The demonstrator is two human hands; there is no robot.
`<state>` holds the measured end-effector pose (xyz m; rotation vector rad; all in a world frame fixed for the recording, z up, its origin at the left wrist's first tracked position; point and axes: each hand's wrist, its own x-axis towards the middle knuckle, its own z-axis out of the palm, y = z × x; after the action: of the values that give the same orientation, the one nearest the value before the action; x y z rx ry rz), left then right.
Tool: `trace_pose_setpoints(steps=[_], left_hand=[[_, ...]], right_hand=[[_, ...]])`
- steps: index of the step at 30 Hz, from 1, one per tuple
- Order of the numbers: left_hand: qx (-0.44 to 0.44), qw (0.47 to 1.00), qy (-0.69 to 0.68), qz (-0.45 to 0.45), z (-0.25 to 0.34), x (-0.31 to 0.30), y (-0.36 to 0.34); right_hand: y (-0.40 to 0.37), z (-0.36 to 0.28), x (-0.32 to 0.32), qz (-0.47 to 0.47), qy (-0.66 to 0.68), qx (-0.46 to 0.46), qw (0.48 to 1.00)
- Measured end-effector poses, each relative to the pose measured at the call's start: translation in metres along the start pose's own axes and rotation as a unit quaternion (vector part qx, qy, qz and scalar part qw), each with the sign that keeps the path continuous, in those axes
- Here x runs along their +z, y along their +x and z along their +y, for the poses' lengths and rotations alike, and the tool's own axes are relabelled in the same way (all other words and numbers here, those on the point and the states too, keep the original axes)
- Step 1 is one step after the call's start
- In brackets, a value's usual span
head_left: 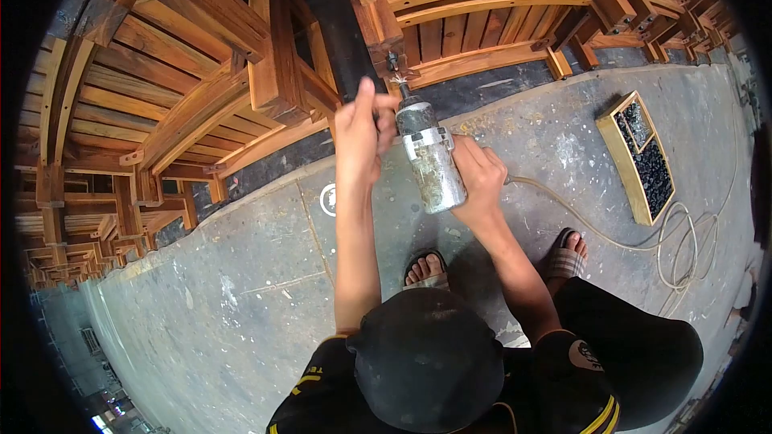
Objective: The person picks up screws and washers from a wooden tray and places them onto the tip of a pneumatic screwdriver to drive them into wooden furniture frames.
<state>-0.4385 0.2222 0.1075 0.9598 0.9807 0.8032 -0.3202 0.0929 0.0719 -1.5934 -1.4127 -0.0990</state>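
My right hand (480, 175) is wrapped round the handle of a worn, silvery air impact wrench (434, 165) with a dark nose. Its nose points up at the end of a wooden leg (378, 20), where a small metal fastener (392, 60) shows. Just left of the nose is my left hand (366, 128), thumb raised and index finger stretched towards the tool. Its other fingers are bent and slightly blurred, and I see nothing held in them. A pale air hose (563, 205) runs from the wrench handle to the right.
Slatted wooden furniture frames (185, 88) stand in a curving row on dark matting (515, 88). On the concrete floor (265, 273) at right sits a wooden box (635, 157) of small dark and silvery hardware. Hose coils (679, 265) lie beside it. My sandalled feet (426, 268) are below the tool.
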Motion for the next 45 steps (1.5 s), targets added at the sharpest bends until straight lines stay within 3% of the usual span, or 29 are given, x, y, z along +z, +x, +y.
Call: trace_pose_setpoints(steps=[3, 7, 12, 14, 22, 24, 39, 45], left_hand=[[-0.075, 0.993, -0.093, -0.015, -0.025, -0.012, -0.018], [-0.134, 0.985, -0.105, 0.026, -0.065, -0.018, -0.047], [-0.184, 0.978, -0.072, -0.066, -0.136, -0.044, -0.093], [-0.256, 0.956, -0.107, -0.095, -0.152, -0.048, -0.115], [-0.27, 0.953, -0.095, -0.102, -0.167, -0.068, -0.119], [-0.268, 0.951, -0.115, -0.106, -0.164, -0.069, -0.113], [-0.203, 0.97, -0.09, -0.1, -0.161, -0.06, -0.107], [-0.222, 0.958, -0.105, -0.151, -0.154, -0.06, -0.107]], right_hand=[[-0.001, 0.001, 0.001, 0.0, -0.003, 0.003, 1.0], [-0.002, -0.001, 0.001, -0.013, -0.001, 0.014, 1.0], [-0.004, -0.002, 0.004, -0.008, -0.002, 0.017, 1.0], [-0.004, -0.005, 0.005, -0.009, -0.001, 0.018, 1.0], [0.006, 0.001, 0.011, 0.002, -0.022, 0.002, 1.0], [0.008, 0.0, 0.011, 0.01, 0.049, 0.018, 0.999], [0.003, 0.006, 0.016, -0.003, 0.033, 0.018, 0.999], [0.004, 0.007, 0.017, 0.016, 0.051, 0.016, 0.998]])
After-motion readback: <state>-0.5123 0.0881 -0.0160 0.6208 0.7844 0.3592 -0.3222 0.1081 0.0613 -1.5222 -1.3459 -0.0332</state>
